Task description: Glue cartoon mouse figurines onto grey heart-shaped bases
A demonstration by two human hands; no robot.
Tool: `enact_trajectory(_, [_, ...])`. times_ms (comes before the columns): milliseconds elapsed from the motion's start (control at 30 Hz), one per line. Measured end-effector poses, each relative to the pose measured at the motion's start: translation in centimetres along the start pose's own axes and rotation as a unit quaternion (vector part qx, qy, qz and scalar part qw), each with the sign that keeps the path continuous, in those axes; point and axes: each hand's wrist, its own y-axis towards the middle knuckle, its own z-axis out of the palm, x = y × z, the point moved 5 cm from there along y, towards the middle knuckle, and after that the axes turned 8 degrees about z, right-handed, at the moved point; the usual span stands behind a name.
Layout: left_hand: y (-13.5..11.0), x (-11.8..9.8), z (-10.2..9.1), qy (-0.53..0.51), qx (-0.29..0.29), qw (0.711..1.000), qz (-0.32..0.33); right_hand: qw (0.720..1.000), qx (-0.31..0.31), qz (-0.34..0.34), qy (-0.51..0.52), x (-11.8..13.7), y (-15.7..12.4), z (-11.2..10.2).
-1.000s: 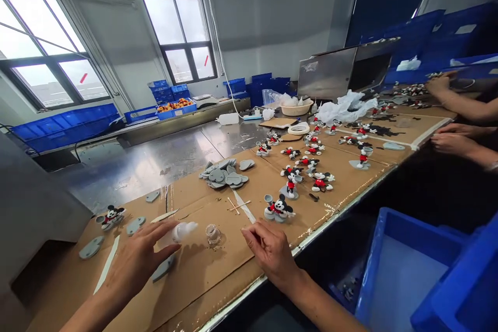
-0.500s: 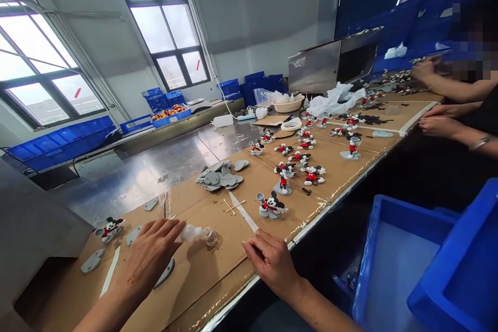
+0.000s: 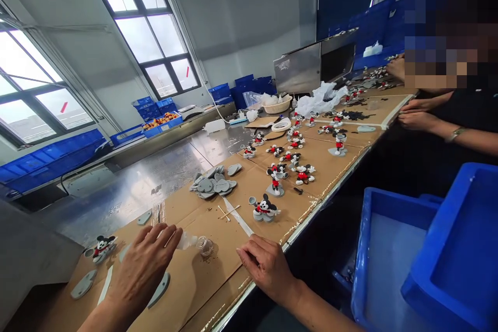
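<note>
Left hand lies palm down on the cardboard sheet, fingers spread and loosely extended — nothing clasped. Its fingertips reach the base of a small white squeeze bottle, which lies on its side with its nozzle toward a small clear jar just beside it; whether skin actually touches the bottle, cannot tell.

Right hand rests near the table's front edge, fingers curled under, thumb against the forefinger. A narrow pinch; cannot tell whether anything is in it.

Between the hands: bare cardboard, the jar the only thing standing there. A grey flat base piece lies just under the left hand's wrist side, a cartoon mouse figurine off to its left. Ahead of the right hand, another mouse figurine near a strip of white tape and two crossed wooden sticks. Further back, a heap of grey bases, then more figurines scattered up the table.

Front edge drops off to blue plastic bins on the right. Another person's forearms rest on the table well apart, at the far right.
</note>
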Motion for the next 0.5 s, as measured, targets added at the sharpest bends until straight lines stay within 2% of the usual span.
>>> enact_trajectory(200, [0.60,-0.07,-0.80,0.017,-0.034,0.999,0.027,1.000,-0.002,-0.003,-0.007,-0.01,-0.02,0.02])
enact_trajectory(500, [0.15,0.30,-0.51,-0.005,-0.041,0.999,0.010,1.000,-0.006,-0.010,-0.008,0.09,0.01,0.00])
